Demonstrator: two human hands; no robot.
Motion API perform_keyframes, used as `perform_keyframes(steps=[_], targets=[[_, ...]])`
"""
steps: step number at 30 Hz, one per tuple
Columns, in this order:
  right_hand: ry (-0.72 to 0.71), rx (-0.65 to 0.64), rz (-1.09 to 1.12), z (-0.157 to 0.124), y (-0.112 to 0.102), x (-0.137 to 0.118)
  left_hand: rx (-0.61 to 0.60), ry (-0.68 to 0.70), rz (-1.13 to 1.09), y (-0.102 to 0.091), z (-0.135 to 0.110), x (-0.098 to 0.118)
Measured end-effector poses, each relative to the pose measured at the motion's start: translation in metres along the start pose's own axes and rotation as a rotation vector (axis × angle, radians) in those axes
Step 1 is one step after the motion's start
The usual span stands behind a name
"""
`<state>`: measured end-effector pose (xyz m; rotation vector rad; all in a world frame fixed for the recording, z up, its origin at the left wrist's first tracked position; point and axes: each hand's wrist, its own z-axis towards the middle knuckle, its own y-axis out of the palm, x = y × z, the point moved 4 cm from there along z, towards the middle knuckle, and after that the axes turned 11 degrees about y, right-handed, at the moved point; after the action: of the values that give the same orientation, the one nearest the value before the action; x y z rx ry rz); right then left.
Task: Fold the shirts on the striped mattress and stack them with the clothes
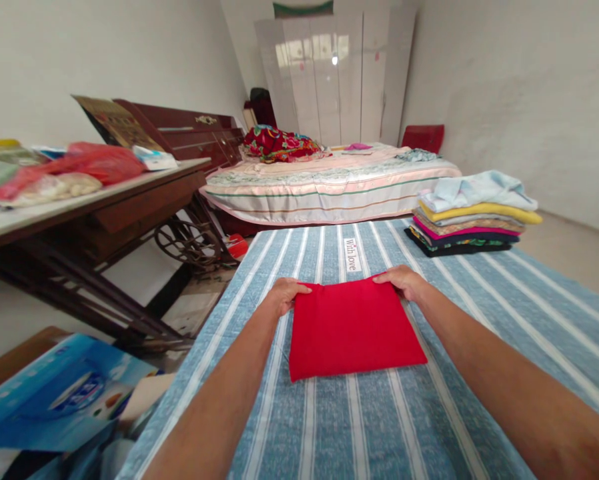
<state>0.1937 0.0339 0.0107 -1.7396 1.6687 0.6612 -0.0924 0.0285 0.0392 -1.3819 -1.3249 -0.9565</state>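
A folded red cloth [352,330] lies flat on the blue striped bedsheet [479,313] in front of me. My left hand [282,295] grips the cloth's far left corner, fingers curled over the edge. My right hand [404,280] pinches the far right corner in the same way. Both forearms reach forward over the sheet on either side of the cloth.
A stack of folded clothes [472,213] sits at the far right of the sheet. A sewing table [94,200] with bags stands to the left. A blue box [54,393] lies at the near left. Another bed [324,180] and a white wardrobe [337,73] stand behind.
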Motion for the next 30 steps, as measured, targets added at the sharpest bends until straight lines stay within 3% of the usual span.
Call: perform_keyframes(steps=[4, 8, 11, 13, 14, 16, 18, 20, 23, 26, 30], targets=[[-0.121, -0.027, 0.079, -0.017, 0.001, -0.008, 0.013, 0.043, 0.02, 0.002, -0.006, 0.013], [-0.29, -0.062, 0.169, -0.06, -0.008, -0.03, -0.006, 0.154, 0.046, 0.0, -0.029, 0.058], [-0.462, -0.089, 0.209, -0.117, -0.025, -0.04, -0.031, 0.32, 0.067, -0.007, -0.068, 0.106], [-0.683, -0.091, 0.135, -0.164, -0.037, -0.032, -0.056, 0.592, 0.175, -0.015, -0.107, 0.13], [-0.813, -0.04, 0.025, -0.186, -0.042, -0.02, -0.048, 0.693, 0.273, -0.02, -0.128, 0.132], [-1.036, 0.114, -0.286, -0.22, -0.044, 0.019, -0.025, 0.88, 0.537, -0.028, -0.17, 0.115], [-1.282, 0.19, -0.618, -0.241, -0.035, 0.072, -0.121, 1.059, 0.803, -0.028, -0.206, 0.072], [-1.499, 0.224, -0.847, -0.249, -0.023, 0.127, -0.202, 1.262, 0.967, -0.025, -0.237, 0.022], [-1.64, 0.329, -1.057, -0.248, -0.007, 0.186, -0.254, 1.361, 1.12, -0.021, -0.265, -0.034], [-1.623, 0.409, -1.137, -0.247, -0.002, 0.208, -0.188, 1.382, 1.146, -0.02, -0.277, -0.05], [-1.603, 0.435, -1.169, -0.252, -0.001, 0.212, -0.143, 1.377, 1.105, -0.025, -0.283, -0.051]])
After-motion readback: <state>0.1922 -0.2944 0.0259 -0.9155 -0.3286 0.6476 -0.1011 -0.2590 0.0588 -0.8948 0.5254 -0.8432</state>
